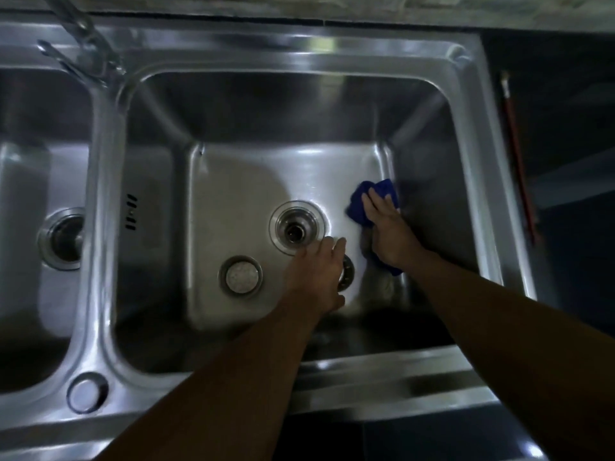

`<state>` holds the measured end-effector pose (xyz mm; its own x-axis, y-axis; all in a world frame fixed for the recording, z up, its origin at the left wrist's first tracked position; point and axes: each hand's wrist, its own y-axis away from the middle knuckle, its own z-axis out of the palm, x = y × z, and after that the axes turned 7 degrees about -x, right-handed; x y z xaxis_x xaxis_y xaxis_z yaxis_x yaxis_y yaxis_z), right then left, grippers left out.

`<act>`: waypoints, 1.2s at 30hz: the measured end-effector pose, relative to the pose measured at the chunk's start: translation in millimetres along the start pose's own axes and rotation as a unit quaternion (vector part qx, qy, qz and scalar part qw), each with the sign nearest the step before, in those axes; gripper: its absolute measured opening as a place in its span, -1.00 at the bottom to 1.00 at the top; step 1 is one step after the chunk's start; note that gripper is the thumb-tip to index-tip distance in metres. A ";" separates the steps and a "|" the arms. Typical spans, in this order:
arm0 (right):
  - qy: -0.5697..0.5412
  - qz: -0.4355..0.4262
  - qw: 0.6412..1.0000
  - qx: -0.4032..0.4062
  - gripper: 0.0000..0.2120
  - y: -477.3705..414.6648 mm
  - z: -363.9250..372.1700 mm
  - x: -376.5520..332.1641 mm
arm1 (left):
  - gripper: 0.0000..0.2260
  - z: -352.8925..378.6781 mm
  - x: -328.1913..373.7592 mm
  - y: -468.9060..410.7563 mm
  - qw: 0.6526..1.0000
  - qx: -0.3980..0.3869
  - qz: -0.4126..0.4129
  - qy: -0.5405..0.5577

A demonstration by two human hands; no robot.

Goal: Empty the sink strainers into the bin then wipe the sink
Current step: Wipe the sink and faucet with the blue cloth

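I look down into the right basin of a steel double sink. My right hand presses a blue cloth flat on the basin floor by the right wall. The basin's drain stands open with no strainer in it. One round strainer lies on the floor, to the front left of the drain. My left hand reaches down beside the drain with its fingers stretched out, lying over a second strainer whose edge shows at its right side.
The left basin has its own drain. A faucet stands at the back left between the basins. A round cap sits on the front rim. A long red-handled tool lies on the dark counter to the right.
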<state>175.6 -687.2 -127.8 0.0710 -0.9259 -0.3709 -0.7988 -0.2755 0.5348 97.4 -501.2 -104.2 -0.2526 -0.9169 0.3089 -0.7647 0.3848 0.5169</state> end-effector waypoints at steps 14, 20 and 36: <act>-0.038 0.014 0.999 0.017 -0.32 4.6 -2.2 -12.6 | -0.18 -62.4 -21.9 -49.8 0.993 0.095 -0.013 0.075; -0.035 0.011 0.999 0.033 -0.30 2.3 4.8 -10.1 | -0.17 -79.8 -37.6 -101.6 0.985 0.109 -0.058 0.122; 0.003 0.010 0.998 0.059 -0.30 -1.6 14.7 -7.2 | -0.04 -85.3 -40.0 -135.9 0.980 0.139 -0.076 0.116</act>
<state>167.6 -676.3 -137.1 0.0576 -0.9330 -0.3552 -0.8648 -0.2245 0.4492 262.0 -507.8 -118.6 -0.0057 -0.9000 0.4359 -0.9235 0.1719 0.3429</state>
